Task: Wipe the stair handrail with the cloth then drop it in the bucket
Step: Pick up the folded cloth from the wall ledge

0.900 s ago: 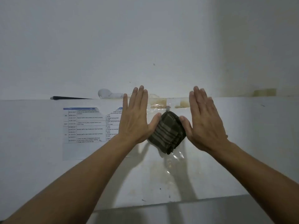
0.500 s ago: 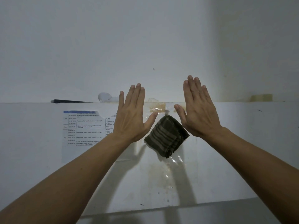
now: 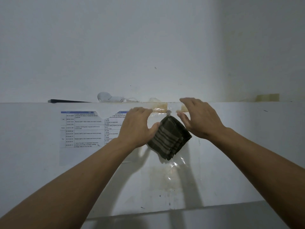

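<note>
A folded dark striped cloth [image 3: 170,138] hangs by one corner from a small hook [image 3: 168,112] on the front of a white wall panel [image 3: 247,146], with a clear plastic sleeve [image 3: 178,171] flat on the panel behind and below it. The left hand [image 3: 137,129] is raised just left of the cloth, fingers curled forward, its thumb touching the cloth's upper left edge; its grip is wide and holds nothing. The right hand [image 3: 199,119] hovers at the cloth's upper right, fingers bent over the ledge [image 3: 231,101], grip likewise wide. A printed schedule sheet [image 3: 82,129] is stuck to the panel at left, and a white object [image 3: 107,97] lies on the ledge.
</note>
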Demonstrator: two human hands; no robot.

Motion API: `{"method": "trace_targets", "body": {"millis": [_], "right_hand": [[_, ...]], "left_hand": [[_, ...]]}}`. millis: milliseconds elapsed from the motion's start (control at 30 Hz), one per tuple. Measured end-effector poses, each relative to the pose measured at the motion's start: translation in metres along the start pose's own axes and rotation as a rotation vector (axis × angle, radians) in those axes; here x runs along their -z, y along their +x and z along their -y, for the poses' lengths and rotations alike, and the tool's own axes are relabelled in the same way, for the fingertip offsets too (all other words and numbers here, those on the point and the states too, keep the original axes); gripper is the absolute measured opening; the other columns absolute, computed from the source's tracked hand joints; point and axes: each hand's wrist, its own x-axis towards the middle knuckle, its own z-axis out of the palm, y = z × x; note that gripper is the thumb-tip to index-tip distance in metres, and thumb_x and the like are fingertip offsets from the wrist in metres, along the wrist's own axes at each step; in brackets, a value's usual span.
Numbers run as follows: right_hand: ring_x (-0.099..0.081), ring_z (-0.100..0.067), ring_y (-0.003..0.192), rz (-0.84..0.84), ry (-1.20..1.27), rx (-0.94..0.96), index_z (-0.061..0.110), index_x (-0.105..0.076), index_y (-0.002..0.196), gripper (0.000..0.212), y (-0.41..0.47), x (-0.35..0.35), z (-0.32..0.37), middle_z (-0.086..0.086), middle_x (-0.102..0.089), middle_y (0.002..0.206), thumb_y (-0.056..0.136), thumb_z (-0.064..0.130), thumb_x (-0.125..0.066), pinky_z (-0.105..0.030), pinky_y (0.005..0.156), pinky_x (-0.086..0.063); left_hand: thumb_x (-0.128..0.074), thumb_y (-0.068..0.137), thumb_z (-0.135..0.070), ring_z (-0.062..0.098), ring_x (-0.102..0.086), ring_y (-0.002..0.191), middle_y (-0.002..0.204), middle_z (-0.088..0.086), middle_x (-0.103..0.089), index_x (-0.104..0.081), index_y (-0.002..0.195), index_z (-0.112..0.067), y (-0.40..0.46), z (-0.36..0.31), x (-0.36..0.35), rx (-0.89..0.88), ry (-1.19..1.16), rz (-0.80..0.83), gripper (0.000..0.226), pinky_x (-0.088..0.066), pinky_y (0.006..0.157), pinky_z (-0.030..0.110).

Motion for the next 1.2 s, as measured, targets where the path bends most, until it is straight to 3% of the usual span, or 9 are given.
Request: {"method": "trace_targets", "body": {"millis": [167,433,567,667,900,1033,1200], "right_hand": [[-0.059,-0.023,0.11,0.196,0.046,-0.106,0.02,-0.057,0.124,0.035,0.0,-0.027,-0.017,0.001,-0.061,0.127,0.093,0.034,-0.053,-0.039,0.089,-0.047],[-0.06,-0.027,0.093,0.269,0.085,-0.263,0.015,-0.063,0.106,0.02,0.004,-0.078,-0.034,-0.005,-0.066,0.105,0.089,0.023,-0.058,-0.04,0.078,-0.051],[-0.058,-0.027,0.081,0.223,0.103,-0.296,0.012,-0.058,0.1,0.014,0.01,-0.092,-0.032,-0.007,-0.064,0.093,0.089,0.021,-0.059,-0.04,0.071,-0.052],[-0.057,-0.029,0.076,0.184,0.111,-0.317,0.012,-0.051,0.096,0.013,0.015,-0.101,-0.031,-0.009,-0.061,0.087,0.088,0.018,-0.059,-0.042,0.068,-0.052],[-0.056,-0.029,0.073,-0.005,0.179,-0.327,0.016,-0.052,0.091,0.01,0.029,-0.093,-0.027,-0.006,-0.06,0.08,0.085,0.007,-0.052,-0.044,0.067,-0.053],[-0.057,-0.025,0.075,-0.108,0.226,-0.281,0.016,-0.054,0.093,0.009,0.038,-0.073,-0.025,-0.006,-0.061,0.083,0.087,0.009,-0.053,-0.042,0.068,-0.053],[-0.057,-0.023,0.08,-0.101,0.337,-0.179,0.019,-0.052,0.094,0.009,0.039,-0.06,-0.002,-0.004,-0.063,0.092,0.09,0.011,-0.053,-0.038,0.07,-0.05]], "left_hand": [[-0.061,0.087,-0.036,0.021,-0.056,0.12,0.128,0.003,-0.063,-0.06,0.126,-0.015,-0.002,-0.004,-0.022,0.162,-0.087,0.216,0.044,-0.046,0.099,0.039],[-0.062,0.089,-0.025,0.027,-0.06,0.109,0.123,0.008,-0.063,-0.054,0.129,-0.012,0.014,-0.004,-0.066,0.334,-0.131,0.199,0.043,-0.048,0.087,0.037],[-0.063,0.088,-0.023,0.025,-0.06,0.09,0.107,0.009,-0.066,-0.058,0.115,-0.012,0.022,-0.005,-0.08,0.369,-0.139,0.201,0.029,-0.05,0.076,0.036],[-0.064,0.088,-0.022,0.019,-0.053,0.079,0.098,0.006,-0.065,-0.057,0.108,-0.012,0.025,-0.006,-0.089,0.39,-0.14,0.168,0.023,-0.042,0.067,0.03],[-0.056,0.084,-0.011,0.024,-0.059,0.079,0.086,0.004,-0.064,-0.06,0.093,-0.013,0.029,-0.002,-0.085,0.408,-0.192,0.011,0.01,-0.05,0.068,0.036],[-0.053,0.085,-0.008,0.019,-0.053,0.081,0.09,0.001,-0.057,-0.055,0.089,-0.016,0.03,0.008,-0.058,0.367,-0.211,-0.089,0.009,-0.042,0.068,0.031],[-0.049,0.093,-0.009,0.016,-0.051,0.091,0.101,0.002,-0.053,-0.053,0.095,-0.016,0.02,0.028,-0.017,0.312,-0.221,-0.029,0.008,-0.041,0.075,0.029]]}}
